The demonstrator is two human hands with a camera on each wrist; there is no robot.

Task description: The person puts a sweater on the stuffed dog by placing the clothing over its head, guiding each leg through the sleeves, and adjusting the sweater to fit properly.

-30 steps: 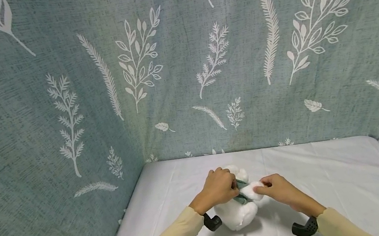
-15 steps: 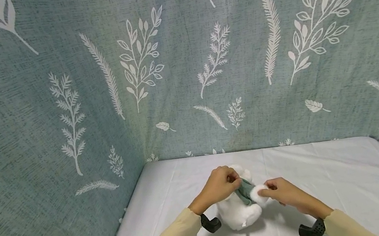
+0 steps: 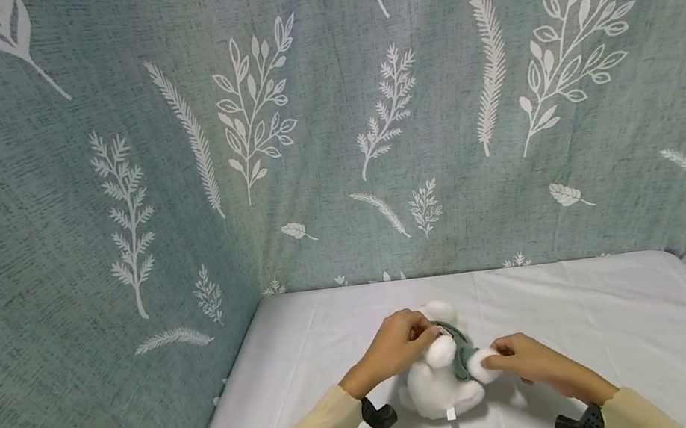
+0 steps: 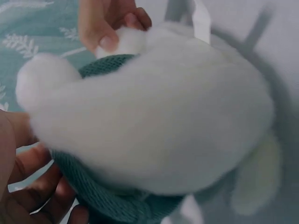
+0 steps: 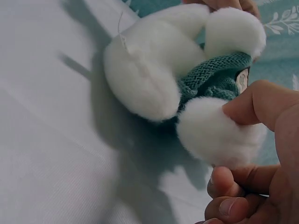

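Observation:
A white plush toy (image 3: 431, 387) in a green knitted garment (image 3: 465, 356) lies tilted on the white cloth, between both hands. My right hand (image 3: 525, 359) pinches one round white paw (image 5: 219, 133), thumb on top and fingers below. At the toy's other side, my left hand (image 3: 403, 340) grips with curled fingers beside a second white paw (image 3: 440, 352) and the knit's edge. The left wrist view has these fingers (image 4: 35, 175) against the green knit (image 4: 107, 191), below the protruding limb (image 4: 46, 81). A white tag (image 3: 451, 414) sticks out from the toy's lower end.
White cloth (image 3: 609, 336) covers the table. Green curtains (image 3: 316, 135) with white leaf prints rise behind it and along the left. A black wrist device (image 3: 379, 415) sits on the left forearm, another (image 3: 580, 426) on the right.
The toy has turned and shifted slightly right and toward me. A second white paw now shows beside the left hand, left of the garment. The right hand has moved right and nearer, still pinching its paw.

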